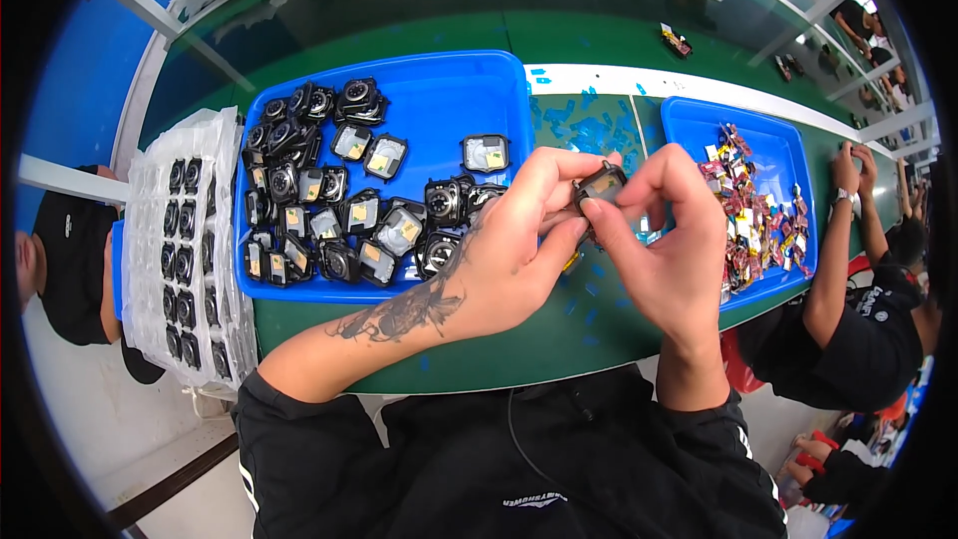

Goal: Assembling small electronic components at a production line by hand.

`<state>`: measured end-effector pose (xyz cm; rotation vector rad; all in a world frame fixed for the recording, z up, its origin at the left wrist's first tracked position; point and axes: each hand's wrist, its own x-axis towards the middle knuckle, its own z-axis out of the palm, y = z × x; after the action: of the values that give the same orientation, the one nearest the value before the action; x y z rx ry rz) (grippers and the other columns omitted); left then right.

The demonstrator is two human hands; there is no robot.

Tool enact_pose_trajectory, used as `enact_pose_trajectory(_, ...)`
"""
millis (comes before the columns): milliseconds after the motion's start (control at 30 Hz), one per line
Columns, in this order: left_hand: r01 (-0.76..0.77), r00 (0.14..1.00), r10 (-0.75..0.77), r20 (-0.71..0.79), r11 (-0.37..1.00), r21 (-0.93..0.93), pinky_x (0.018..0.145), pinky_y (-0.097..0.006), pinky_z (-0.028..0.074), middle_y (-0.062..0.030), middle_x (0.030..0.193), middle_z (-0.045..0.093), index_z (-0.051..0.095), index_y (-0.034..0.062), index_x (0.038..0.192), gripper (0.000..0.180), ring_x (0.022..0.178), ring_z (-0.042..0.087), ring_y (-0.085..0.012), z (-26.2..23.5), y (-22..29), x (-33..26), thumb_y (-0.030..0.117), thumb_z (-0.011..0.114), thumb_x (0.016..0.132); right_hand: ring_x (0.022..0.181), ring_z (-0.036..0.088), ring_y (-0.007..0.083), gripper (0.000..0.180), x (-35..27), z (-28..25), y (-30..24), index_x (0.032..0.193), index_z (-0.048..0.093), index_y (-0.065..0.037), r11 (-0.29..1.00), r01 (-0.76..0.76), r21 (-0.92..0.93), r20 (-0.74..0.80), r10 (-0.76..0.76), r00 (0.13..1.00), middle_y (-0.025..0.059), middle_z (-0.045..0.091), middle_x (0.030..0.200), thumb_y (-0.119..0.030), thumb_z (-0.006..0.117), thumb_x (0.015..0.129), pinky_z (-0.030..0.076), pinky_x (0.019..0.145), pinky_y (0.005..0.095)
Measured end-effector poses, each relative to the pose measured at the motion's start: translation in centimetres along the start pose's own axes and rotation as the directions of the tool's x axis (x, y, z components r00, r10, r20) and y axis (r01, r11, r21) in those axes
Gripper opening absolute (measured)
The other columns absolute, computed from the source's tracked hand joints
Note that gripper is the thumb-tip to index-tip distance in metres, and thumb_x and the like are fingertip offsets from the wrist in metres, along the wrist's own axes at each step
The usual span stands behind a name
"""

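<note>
My left hand (514, 250) and my right hand (664, 235) meet above the green table, both pinching one small black square module (602, 183) with a pale film on its face. My left fingers grip its left side, and my right thumb and forefinger hold its right edge. Just left of my hands a large blue tray (449, 105) holds several similar black modules (329, 210), some showing lenses, some film-covered.
A second blue tray (768, 145) on the right holds small red and white scraps. Clear blister trays (185, 250) of modules are stacked at the left edge. Blue film bits (589, 125) litter the green table. Another person sits at right (858, 269), another at left.
</note>
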<state>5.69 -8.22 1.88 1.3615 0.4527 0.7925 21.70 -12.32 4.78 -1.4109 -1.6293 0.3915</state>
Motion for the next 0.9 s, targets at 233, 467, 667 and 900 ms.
enact_pose_trajectory(233,0.066,0.997,-0.069,-0.040,0.996,-0.057,0.104,-0.033,0.042,-0.0163,0.128,0.055,0.036,-0.0031,0.133,0.039,0.121,0.054,-0.0195,0.2,1.0,0.1,-0.007,0.047,0.095,0.070,0.053,0.0143,0.023,-0.6,-0.1,1.0,0.090,0.059,-0.002,0.986,-0.047,0.160,-0.034,0.053,0.998,0.0031,0.058,0.084,0.003,0.075,0.074,0.045,0.072,0.0275)
enact_pose_trajectory(467,0.046,0.983,-0.078,-0.163,0.980,-0.195,0.090,-0.028,0.049,-0.0124,0.117,0.056,0.037,-0.0021,0.133,0.042,0.108,0.059,-0.0136,-0.2,0.9,0.5,-0.007,0.048,0.093,0.097,0.064,0.0137,0.032,-2.6,-0.6,1.5,0.109,0.057,0.003,0.861,-0.265,0.434,0.089,0.252,0.964,0.0070,0.063,0.101,0.008,0.069,0.080,0.053,0.085,0.0276)
enact_pose_trajectory(667,-0.022,0.968,-0.035,-0.248,0.975,-0.222,0.095,-0.033,0.050,-0.0144,0.123,0.055,0.044,-0.0022,0.132,0.039,0.110,0.060,-0.0192,-0.4,1.1,0.4,-0.004,0.052,0.093,0.089,0.066,0.0117,0.025,-2.4,-0.6,0.8,0.106,0.056,0.003,0.850,-0.284,0.444,0.147,0.243,0.959,0.0070,0.064,0.098,0.007,0.066,0.084,0.055,0.079,0.0246)
enact_pose_trajectory(900,-0.238,0.964,0.267,0.007,0.847,0.476,0.081,-0.028,0.051,-0.0150,0.112,0.063,0.072,0.0030,0.107,0.032,0.090,0.063,-0.0165,-0.7,1.9,0.4,-0.011,0.066,0.079,0.080,0.067,0.0120,0.012,-2.1,-1.6,1.6,0.103,0.057,0.003,0.389,-0.409,0.826,0.313,0.286,0.906,0.0107,0.069,0.089,-0.004,0.058,0.094,0.055,0.073,0.0241)
